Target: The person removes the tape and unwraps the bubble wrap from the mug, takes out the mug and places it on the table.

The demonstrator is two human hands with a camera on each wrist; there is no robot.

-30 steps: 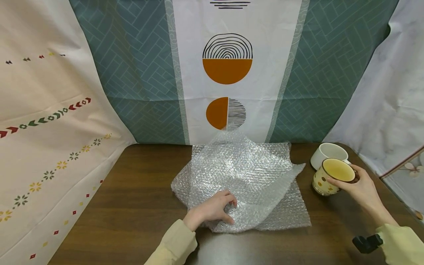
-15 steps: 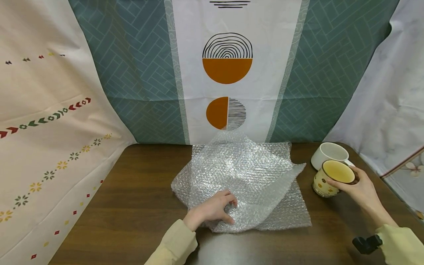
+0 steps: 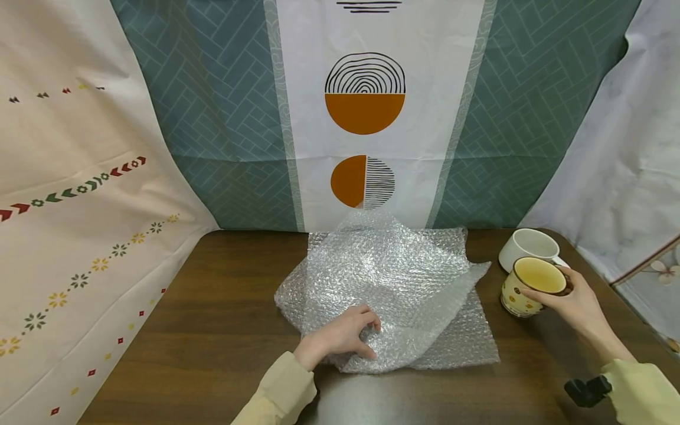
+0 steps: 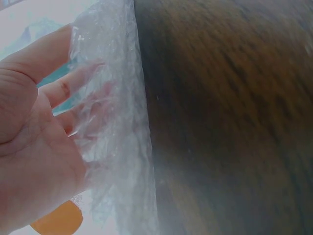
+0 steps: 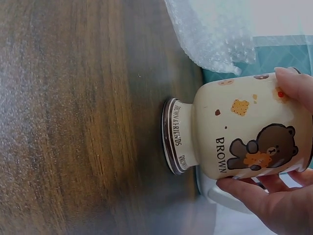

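My right hand (image 3: 576, 301) holds a cream mug (image 3: 523, 295) with a yellow inside by its side, thumb on one side and fingers on the other. In the right wrist view the mug (image 5: 254, 132) shows a brown bear and the word BROWN, its dark-ringed base at or close to the tabletop. Just behind it stands a white mug (image 3: 519, 248), partly hidden. My left hand (image 3: 342, 336) rests at the near edge of the bubble wrap (image 3: 393, 277), thumb and fingers apart. The left wrist view shows its fingers partly behind the clear wrap (image 4: 117, 122).
The layered bubble wrap covers the middle of the brown wooden table (image 3: 228, 330), with a raised corner pointing right toward the mugs. A patterned cloth (image 3: 366, 118) hangs behind the table, with pale cloths (image 3: 79, 177) at the sides.
The cream mug and my right hand have shifted very slightly, a little to the left. My left hand and the bubble wrap have stayed where they were.
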